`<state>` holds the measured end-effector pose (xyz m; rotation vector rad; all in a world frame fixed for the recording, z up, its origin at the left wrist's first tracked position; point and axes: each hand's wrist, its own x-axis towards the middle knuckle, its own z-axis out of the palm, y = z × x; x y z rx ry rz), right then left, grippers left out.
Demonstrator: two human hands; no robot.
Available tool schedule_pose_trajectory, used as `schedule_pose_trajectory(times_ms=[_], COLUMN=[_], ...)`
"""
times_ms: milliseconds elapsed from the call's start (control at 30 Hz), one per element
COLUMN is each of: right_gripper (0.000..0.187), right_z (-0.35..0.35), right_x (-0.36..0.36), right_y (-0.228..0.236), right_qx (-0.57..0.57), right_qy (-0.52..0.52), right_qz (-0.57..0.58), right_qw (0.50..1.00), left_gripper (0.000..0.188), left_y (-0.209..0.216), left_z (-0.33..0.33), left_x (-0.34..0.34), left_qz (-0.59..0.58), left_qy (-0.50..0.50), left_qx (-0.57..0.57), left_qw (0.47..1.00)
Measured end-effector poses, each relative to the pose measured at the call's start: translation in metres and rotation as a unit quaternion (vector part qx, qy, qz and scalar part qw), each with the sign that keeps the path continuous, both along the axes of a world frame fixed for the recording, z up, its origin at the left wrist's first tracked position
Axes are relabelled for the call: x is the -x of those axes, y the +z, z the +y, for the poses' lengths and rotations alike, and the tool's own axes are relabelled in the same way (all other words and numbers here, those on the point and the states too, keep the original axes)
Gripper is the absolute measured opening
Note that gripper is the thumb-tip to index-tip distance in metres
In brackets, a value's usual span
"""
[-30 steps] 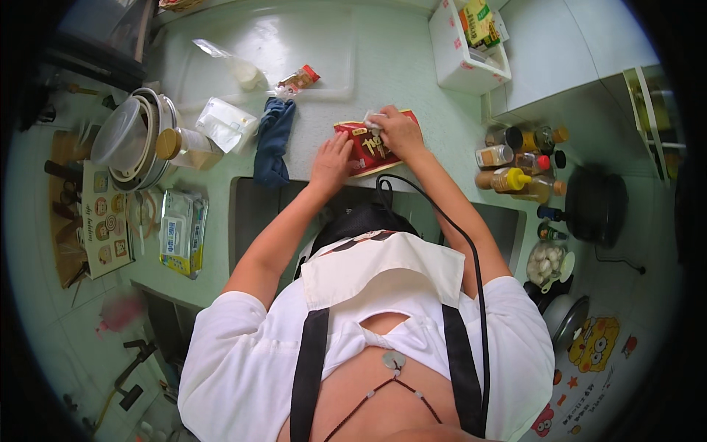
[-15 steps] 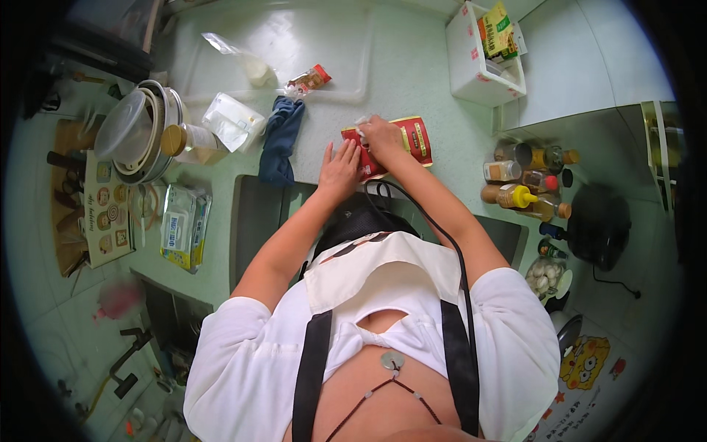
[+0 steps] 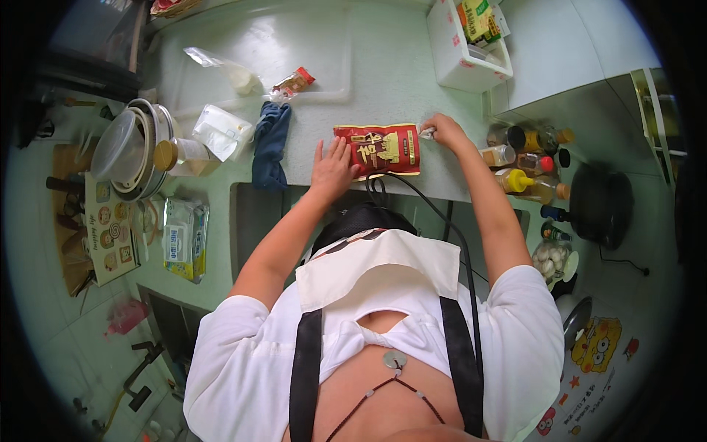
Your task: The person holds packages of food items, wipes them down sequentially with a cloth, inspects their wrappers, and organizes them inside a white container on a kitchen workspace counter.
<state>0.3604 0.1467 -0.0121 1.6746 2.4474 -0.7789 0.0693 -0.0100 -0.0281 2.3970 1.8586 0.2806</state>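
A red pouch with gold print (image 3: 384, 151) lies flat near the counter's front edge. Resting with outstretched fingers on its left edge, my left hand (image 3: 333, 168) steadies against it and grips nothing. Just past the pouch's upper right corner, my right hand (image 3: 446, 134) is closed round a crumpled white tissue (image 3: 427, 132). Only a small part of the tissue sticks out of the fingers. A black cable (image 3: 431, 204) loops at the counter edge just below the pouch.
Left of the pouch lie a dark blue cloth (image 3: 271, 147) and a white tissue pack (image 3: 222, 131). Behind are a small red snack packet (image 3: 297, 81) and a translucent tray (image 3: 340, 82). Sauce bottles (image 3: 517, 181) crowd the right, below a white box (image 3: 460, 62). Stacked bowls (image 3: 151, 158) stand left.
My right hand has moved off the pouch to the right with the tissue, so the pouch's front now shows. My left hand stays at the pouch's left side.
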Motion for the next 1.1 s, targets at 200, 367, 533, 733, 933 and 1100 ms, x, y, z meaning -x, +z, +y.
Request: schedule_pose_trajectory(times_ms=[200,367,533,733,933,1100], right_gripper=[0.032,0.032,0.027,0.026,0.031,0.028], right_z=[0.0,-0.023,-0.055,-0.123,-0.119,-0.104], right_x=[0.02,0.063,0.075,0.025,0.019,0.055], right_y=[0.013,0.027,0.034,0.038,0.054,0.043], right_qx=[-0.098,-0.04,-0.083,-0.129,-0.218,-0.243], right_qy=[-0.064,0.011,0.113,0.148,0.003,0.032], right_qz=[0.144,0.106,0.102,0.138,0.189,0.162], right_qw=[0.983,0.994,0.985,0.971,0.957,0.956], left_gripper=[0.064,0.077,0.082,0.082,0.082,0.083], left_y=[0.011,0.015,0.005,0.012,0.008,0.004], left_z=[0.007,0.014,0.01,0.011,0.011,0.013], left_x=[0.0,-0.01,-0.015,-0.012,-0.013,-0.01], left_qz=[-0.057,-0.123,-0.068,-0.066,-0.064,-0.044], left_qy=[-0.009,-0.071,-0.063,-0.073,-0.074,-0.084], left_qx=[0.018,0.019,0.035,0.046,0.047,0.038], left_qw=[0.998,0.99,0.995,0.994,0.994,0.995])
